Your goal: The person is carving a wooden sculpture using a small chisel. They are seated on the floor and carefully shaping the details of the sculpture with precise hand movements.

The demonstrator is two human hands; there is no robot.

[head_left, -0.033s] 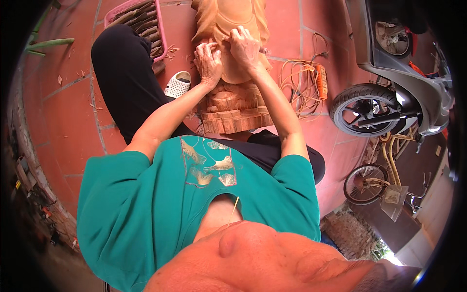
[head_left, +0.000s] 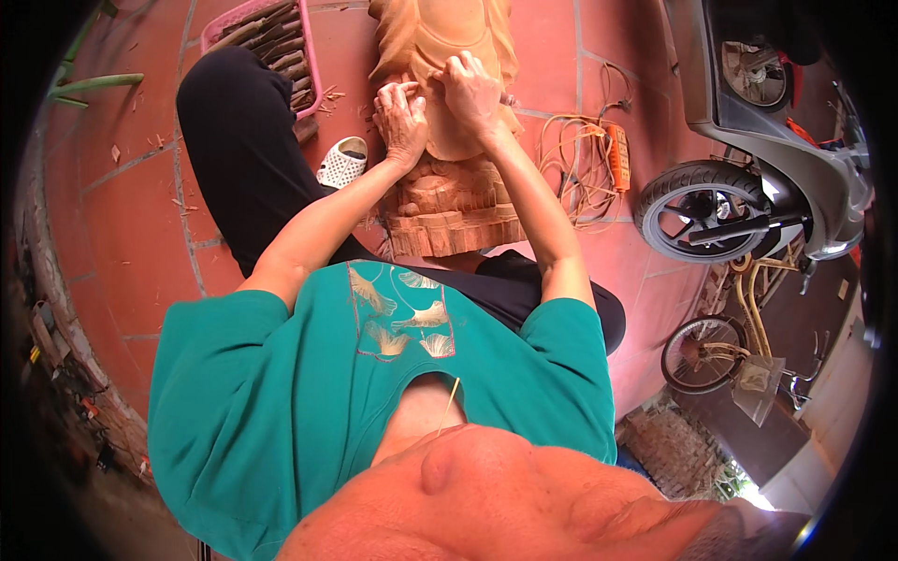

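Note:
A pale wooden carving (head_left: 444, 28), robed like a figure, lies on the floor before me, its rough, redder base (head_left: 454, 229) towards my body. My right hand (head_left: 470, 96) is closed in a fist over the middle of the carving. A dark round handle end (head_left: 508, 98) sticks out at its right side, seemingly of a carving chisel; the blade is hidden. Against the carving's left side rests my left hand (head_left: 402, 123), fingers bent and close together near the right fist. What lies under those fingertips cannot be made out.
Left of the carving are a pink basket (head_left: 311, 56) of wooden-handled tools and a white clog (head_left: 342, 163). To the right lie a coiled cable (head_left: 566, 154) and an orange power strip (head_left: 617, 157). Beyond stand a motorbike (head_left: 706, 213) and a bicycle (head_left: 703, 355). Wood chips dot the tiles.

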